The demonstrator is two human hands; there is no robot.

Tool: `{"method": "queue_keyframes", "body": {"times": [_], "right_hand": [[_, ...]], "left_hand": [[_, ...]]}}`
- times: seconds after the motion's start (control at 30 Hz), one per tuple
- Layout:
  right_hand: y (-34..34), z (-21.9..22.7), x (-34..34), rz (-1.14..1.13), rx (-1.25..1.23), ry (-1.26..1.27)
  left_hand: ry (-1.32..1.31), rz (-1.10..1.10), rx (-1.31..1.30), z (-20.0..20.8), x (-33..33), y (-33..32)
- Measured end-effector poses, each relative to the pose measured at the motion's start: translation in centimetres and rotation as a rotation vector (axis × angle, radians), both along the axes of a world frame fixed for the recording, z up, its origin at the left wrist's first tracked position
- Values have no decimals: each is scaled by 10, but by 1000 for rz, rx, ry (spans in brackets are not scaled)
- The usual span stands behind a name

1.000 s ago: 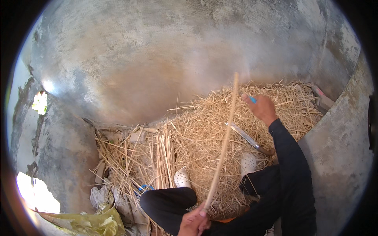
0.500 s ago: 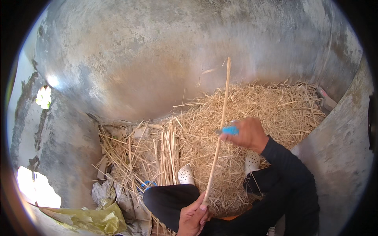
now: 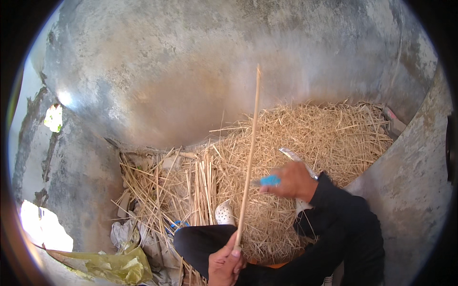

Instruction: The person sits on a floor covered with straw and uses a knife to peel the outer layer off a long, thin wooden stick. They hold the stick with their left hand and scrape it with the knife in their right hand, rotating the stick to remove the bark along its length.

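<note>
Wall [image 3: 191, 71] | stick [image 3: 251, 148] points away, slightly right | left hand [image 3: 224, 262] grips it | right hand [image 3: 294, 180] grips likely knife [image 3: 270, 180]

Left hand [image 3: 225, 264]: bare, low in the view, close to the middle of the lower edge.
Left grip: fingers curled right in, thumb pressed on top with its tip toward the upper right.
Left forearm: out of view.
Right hand [image 3: 292, 182]: bare, higher and further right than the left, well apart from it, slightly blurred.
Right grip: fingers folded in, the hand aimed leftward.
Right wrist [image 3: 311, 189]: bare just ahead of the cuff.
Right arm [image 3: 355, 224]: long dark sleeve, coming up from the lower right, bent, forearm slanting up and left.
Left leg [image 3: 202, 243]: dark trousers, knee bent.
</note>
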State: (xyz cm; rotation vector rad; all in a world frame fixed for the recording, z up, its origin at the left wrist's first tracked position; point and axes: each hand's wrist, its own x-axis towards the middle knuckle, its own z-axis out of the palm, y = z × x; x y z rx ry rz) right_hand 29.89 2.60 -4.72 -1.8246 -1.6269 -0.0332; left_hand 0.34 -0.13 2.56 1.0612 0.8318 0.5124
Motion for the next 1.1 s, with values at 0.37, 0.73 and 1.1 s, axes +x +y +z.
{"method": "queue_keyframes", "body": {"times": [0.37, 0.73, 1.1], "right_hand": [[-4, 12, -25, 149, 132, -108], [5, 4, 6, -29, -56, 71], [24, -20, 35, -56, 180, -120]], "left_hand": [[18, 46, -57, 0, 8, -2], [89, -6, -15, -10, 8, -9], [47, -86, -57, 2, -1, -8]]}}
